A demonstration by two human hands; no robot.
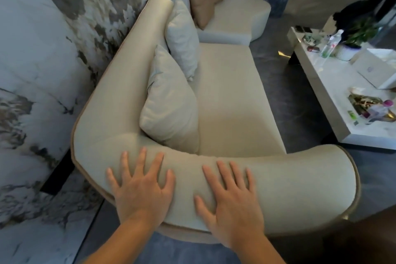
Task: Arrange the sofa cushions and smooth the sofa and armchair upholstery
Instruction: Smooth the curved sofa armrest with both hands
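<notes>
I stand at the near end of a long cream sofa (231, 100). Its padded, curved armrest (300, 182) runs across the bottom of the view. My left hand (141, 186) lies flat on the armrest with fingers spread. My right hand (231, 197) lies flat beside it, fingers apart. Neither hand holds anything. Two pale cushions lean against the backrest: a near one (171, 109) and a farther one (182, 38). On the far sofa section (240, 17) stand two tan cushions (201, 2).
A marble-patterned wall (42, 60) runs along the sofa's left side. A white coffee table (325, 83) on the right carries a plastic bottle (331, 44), a potted plant (357, 34), a white box and small clutter. Dark floor (285, 92) lies between sofa and table.
</notes>
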